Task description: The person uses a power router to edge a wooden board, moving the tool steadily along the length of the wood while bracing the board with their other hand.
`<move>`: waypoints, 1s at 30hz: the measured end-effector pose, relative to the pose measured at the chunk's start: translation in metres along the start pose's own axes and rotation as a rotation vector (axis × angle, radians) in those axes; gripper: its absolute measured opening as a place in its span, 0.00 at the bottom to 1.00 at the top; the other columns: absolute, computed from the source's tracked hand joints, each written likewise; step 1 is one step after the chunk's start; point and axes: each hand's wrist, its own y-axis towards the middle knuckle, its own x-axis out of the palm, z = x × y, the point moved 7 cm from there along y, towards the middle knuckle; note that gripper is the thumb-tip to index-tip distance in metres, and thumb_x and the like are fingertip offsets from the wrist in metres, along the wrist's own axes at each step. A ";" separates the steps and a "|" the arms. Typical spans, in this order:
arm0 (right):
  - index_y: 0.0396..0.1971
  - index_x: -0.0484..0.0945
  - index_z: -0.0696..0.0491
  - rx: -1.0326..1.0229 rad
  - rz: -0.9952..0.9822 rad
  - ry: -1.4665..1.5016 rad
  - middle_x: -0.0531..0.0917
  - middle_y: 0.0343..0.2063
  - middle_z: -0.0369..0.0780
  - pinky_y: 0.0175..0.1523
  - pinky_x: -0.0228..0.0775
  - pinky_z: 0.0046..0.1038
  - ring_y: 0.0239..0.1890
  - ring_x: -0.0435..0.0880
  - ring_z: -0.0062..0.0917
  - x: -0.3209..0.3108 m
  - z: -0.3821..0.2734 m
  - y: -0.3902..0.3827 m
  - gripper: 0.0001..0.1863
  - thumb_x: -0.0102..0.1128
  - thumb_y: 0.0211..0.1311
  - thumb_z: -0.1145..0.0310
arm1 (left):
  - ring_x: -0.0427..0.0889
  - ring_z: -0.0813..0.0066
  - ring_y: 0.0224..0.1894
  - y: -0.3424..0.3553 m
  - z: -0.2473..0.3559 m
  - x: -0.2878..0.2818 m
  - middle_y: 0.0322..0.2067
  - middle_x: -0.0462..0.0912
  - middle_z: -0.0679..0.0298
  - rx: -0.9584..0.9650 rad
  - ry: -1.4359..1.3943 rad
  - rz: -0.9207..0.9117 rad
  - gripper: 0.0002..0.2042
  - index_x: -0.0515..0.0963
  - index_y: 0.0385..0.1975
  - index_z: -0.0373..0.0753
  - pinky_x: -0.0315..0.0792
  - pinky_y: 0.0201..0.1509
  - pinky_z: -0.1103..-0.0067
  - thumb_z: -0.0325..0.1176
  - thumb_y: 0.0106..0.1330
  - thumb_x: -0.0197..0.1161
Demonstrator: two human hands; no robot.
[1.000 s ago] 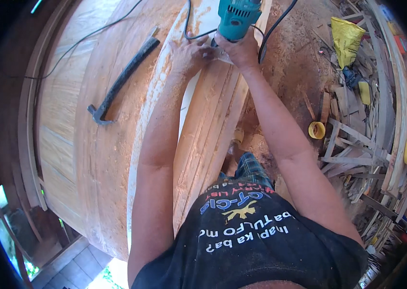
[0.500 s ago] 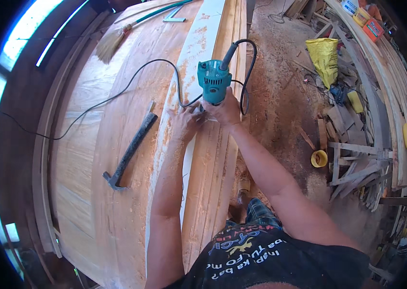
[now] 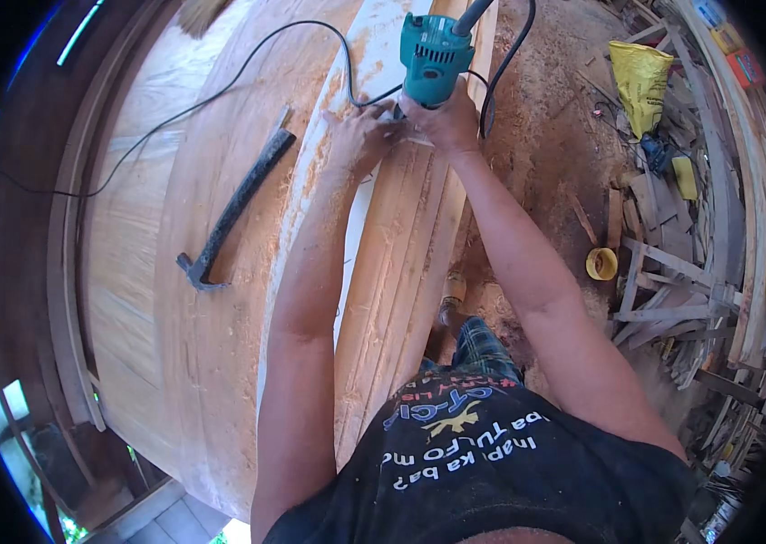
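A teal trim router (image 3: 433,59) with a dark cord stands upright on a long wooden board (image 3: 392,227) with grooves along its length. My right hand (image 3: 446,120) is closed around the router's lower body. Beside it, my left hand (image 3: 360,138) presses down at the router's base, its fingertips against the base and its palm over the pale strip of wood. The base itself is mostly hidden by my fingers. To the left of my forearm lies a claw hammer (image 3: 242,204) with a dark handle, on the wide wooden panel (image 3: 220,363).
The router's cord (image 3: 256,50) loops leftward across the panel. Part of a straw brush (image 3: 206,14) shows at the far left. On the floor to the right are a yellow sack (image 3: 641,86), a small yellow container (image 3: 601,263) and piled wood offcuts (image 3: 673,272). Shavings cover the work.
The whole view has shifted, so the router, hammer and panel appear higher in the picture. Both hands stay on the router. Any travel of it along the board is hard to tell.
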 end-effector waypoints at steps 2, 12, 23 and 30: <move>0.45 0.69 0.58 0.005 -0.001 -0.036 0.84 0.34 0.48 0.44 0.78 0.37 0.39 0.85 0.40 0.002 0.002 0.001 0.41 0.74 0.36 0.45 | 0.65 0.64 0.67 0.003 -0.003 0.003 0.62 0.71 0.71 -0.025 -0.002 -0.042 0.11 0.84 0.44 0.66 0.43 0.59 0.32 0.50 0.66 0.57; 0.45 0.69 0.57 0.006 0.005 0.024 0.84 0.35 0.48 0.46 0.78 0.37 0.40 0.85 0.41 -0.001 0.004 0.013 0.40 0.74 0.37 0.46 | 0.61 0.66 0.68 0.017 -0.001 0.003 0.62 0.69 0.76 -0.022 0.033 -0.071 0.12 0.81 0.47 0.66 0.44 0.58 0.26 0.47 0.67 0.57; 0.44 0.70 0.58 -0.001 0.001 0.036 0.84 0.35 0.48 0.45 0.78 0.37 0.39 0.85 0.40 0.005 0.014 0.027 0.39 0.74 0.36 0.47 | 0.60 0.66 0.69 0.030 -0.001 0.003 0.61 0.70 0.76 -0.026 0.004 -0.087 0.11 0.82 0.45 0.66 0.44 0.57 0.25 0.46 0.66 0.58; 0.44 0.71 0.57 0.001 0.012 0.005 0.84 0.34 0.47 0.45 0.78 0.38 0.38 0.85 0.41 0.001 0.009 0.036 0.38 0.73 0.37 0.46 | 0.60 0.64 0.69 0.039 -0.002 0.002 0.63 0.69 0.77 -0.010 0.007 -0.077 0.11 0.82 0.46 0.64 0.44 0.59 0.27 0.46 0.67 0.57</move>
